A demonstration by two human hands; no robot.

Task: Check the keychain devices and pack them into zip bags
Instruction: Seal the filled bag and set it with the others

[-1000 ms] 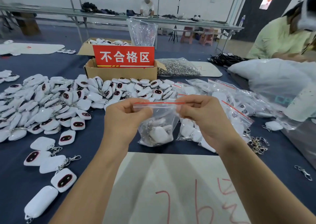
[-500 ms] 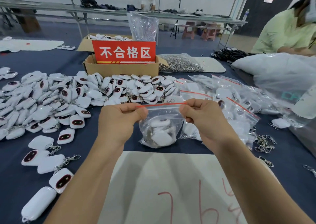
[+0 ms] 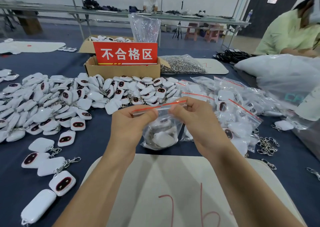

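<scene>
The zip bag (image 3: 161, 131) hung in the air just above the table (image 3: 97, 145), between the 2 hands and in front of the white mat (image 3: 173, 183). The left hand (image 3: 131, 124) pinched the left end of the red zip strip (image 3: 161, 106). The right hand (image 3: 197, 123) pinched the same strip further to the right. The fingers (image 3: 176, 109) of both hands were curled closely on the strip and held nothing else. Some white keychain devices (image 3: 163, 138) with their metal chains lay together at the bottom of the bag; their number I could not tell. Whether the strip was already sealed along its whole length I also could not tell.

The bag looked like thin, soft, rather slippery film, and its load was light but pulled the bottom down. The strip seemed the stiffest part, so it was probably the best place to hold and to press.

A loose pile of devices (image 3: 69, 97) lay on the left, packed bags (image 3: 230, 105) on the right, and a cardboard box (image 3: 121, 72) with a red sign (image 3: 125, 53) stood behind.
</scene>
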